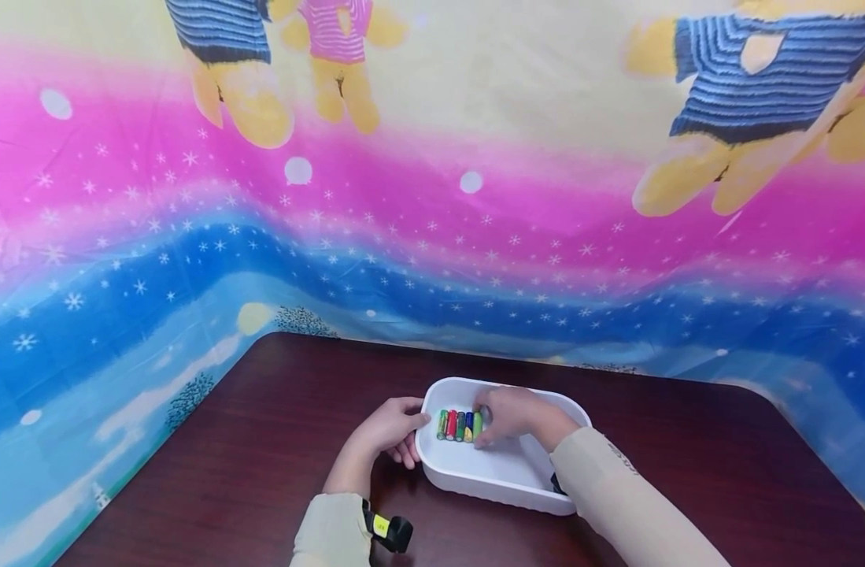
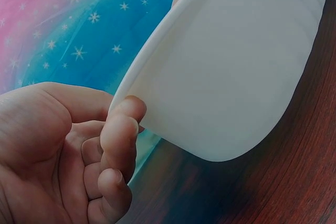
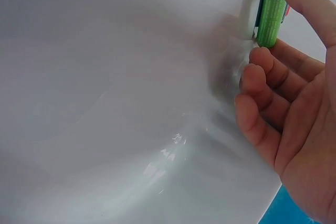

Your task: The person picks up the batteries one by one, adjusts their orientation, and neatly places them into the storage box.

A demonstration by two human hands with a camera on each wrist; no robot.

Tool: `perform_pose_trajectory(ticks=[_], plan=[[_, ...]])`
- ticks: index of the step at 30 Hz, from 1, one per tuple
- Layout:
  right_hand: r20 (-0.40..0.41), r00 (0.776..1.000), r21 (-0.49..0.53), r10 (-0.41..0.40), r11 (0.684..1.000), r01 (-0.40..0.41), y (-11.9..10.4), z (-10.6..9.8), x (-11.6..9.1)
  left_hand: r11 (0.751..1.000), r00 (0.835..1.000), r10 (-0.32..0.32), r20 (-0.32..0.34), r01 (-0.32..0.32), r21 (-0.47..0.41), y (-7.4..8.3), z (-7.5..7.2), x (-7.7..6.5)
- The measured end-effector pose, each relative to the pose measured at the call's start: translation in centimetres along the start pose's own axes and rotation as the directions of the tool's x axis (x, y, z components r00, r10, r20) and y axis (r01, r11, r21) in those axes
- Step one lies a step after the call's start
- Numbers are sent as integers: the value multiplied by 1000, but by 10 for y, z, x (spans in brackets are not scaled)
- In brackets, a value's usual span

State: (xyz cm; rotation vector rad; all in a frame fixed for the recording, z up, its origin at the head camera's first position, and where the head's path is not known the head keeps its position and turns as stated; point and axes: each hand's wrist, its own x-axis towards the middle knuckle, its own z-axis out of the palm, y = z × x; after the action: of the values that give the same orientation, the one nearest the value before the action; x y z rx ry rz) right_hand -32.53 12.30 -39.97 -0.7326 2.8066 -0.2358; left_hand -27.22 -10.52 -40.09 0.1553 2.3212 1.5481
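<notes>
A white rectangular tray [image 1: 489,479] with raised walls sits on the table. Inside it, several batteries stand side by side in a row, among them a red battery [image 1: 451,425] and a blue and yellow battery [image 1: 468,427]. My left hand [image 1: 393,429] grips the tray's left end, thumb on the rim and fingers against the outer wall [image 2: 210,77]. Over the tray's middle, my right hand [image 1: 513,411] pinches the light green battery [image 3: 269,17] at the right end of the row, with thumb and index finger at its two ends. Its other fingers are loosely bent.
The dark brown wooden table [image 1: 297,409] extends on all sides of the tray. A printed cloth backdrop [image 1: 404,260] hangs behind and to the sides. On the left wrist is a black strap device [image 1: 389,529].
</notes>
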Motion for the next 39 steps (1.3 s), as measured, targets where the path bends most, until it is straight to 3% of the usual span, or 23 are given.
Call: perform_pose_trajectory(ticks=[20, 25, 30, 34, 39], plan=[[-1, 1000, -14, -14, 1000, 14, 0, 0, 0, 1000, 1000, 12, 2, -12, -3, 1, -1, -1], [9, 1000, 21, 2, 1000, -3, -1, -1, 0, 1000, 1000, 6, 1, -6, 3, 1, 0, -1], [-14, 1000, 164, -18, 986, 20, -1, -17, -8, 1000, 1000, 5, 7, -5, 4, 1, 2, -1], [-65, 996, 297, -58, 952, 75, 5, -43, -20, 1000, 1000, 4, 9, -4, 11, 1, 1, -1], [-109, 994, 373, -22, 926, 61, 25, -73, -45, 1000, 1000, 3, -1, -3, 22, 1, 0, -1]])
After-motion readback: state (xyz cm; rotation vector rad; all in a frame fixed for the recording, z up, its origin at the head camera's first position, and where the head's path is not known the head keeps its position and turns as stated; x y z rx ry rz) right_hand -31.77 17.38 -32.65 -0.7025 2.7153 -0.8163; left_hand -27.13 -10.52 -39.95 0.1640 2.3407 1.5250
